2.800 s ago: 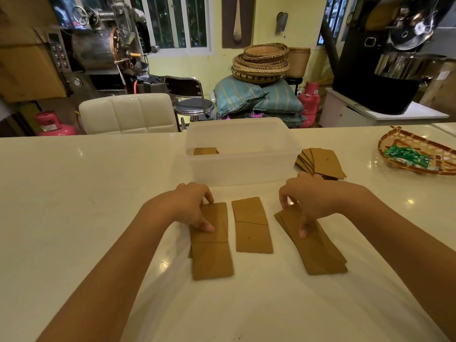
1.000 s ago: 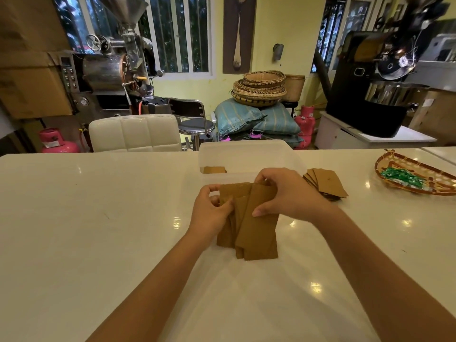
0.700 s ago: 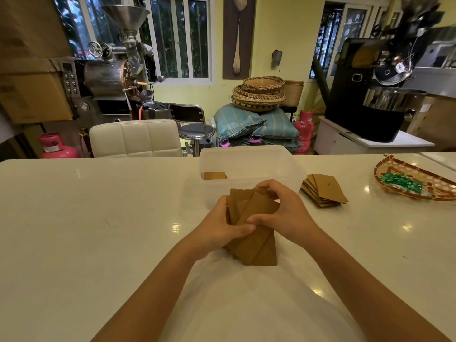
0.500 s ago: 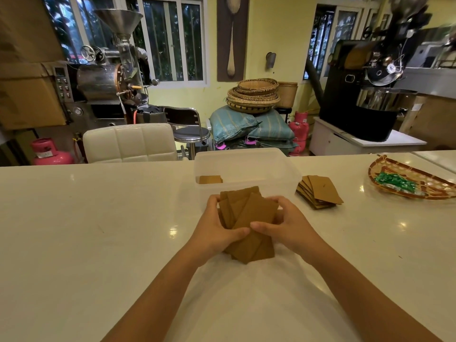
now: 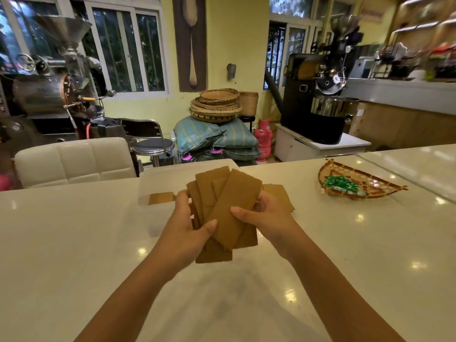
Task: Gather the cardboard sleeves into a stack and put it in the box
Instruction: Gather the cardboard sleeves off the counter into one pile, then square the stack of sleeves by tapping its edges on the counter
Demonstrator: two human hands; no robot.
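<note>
Several brown cardboard sleeves [image 5: 229, 208] form a loose, fanned bundle lifted above the white counter. My left hand [image 5: 187, 225] grips the bundle's left side with the thumb across its front. My right hand [image 5: 264, 215] holds the right side, thumb on the top sleeve. Behind the bundle stands the translucent plastic box [image 5: 158, 178], with one sleeve [image 5: 161, 198] lying inside at its left. Another pile of sleeves [image 5: 281, 197] lies on the counter to the right, partly hidden by my right hand.
A woven tray [image 5: 362, 186] with green wrapped items rests at the right on the white counter [image 5: 74, 243]. A white padded chair [image 5: 74, 161] stands behind the counter's far edge at left. Machines, baskets and sacks fill the room beyond.
The sleeves that lay spread on the counter were gathered between both hands. Since half a second ago the bundle has risen off the counter and fanned out more in front of the box.
</note>
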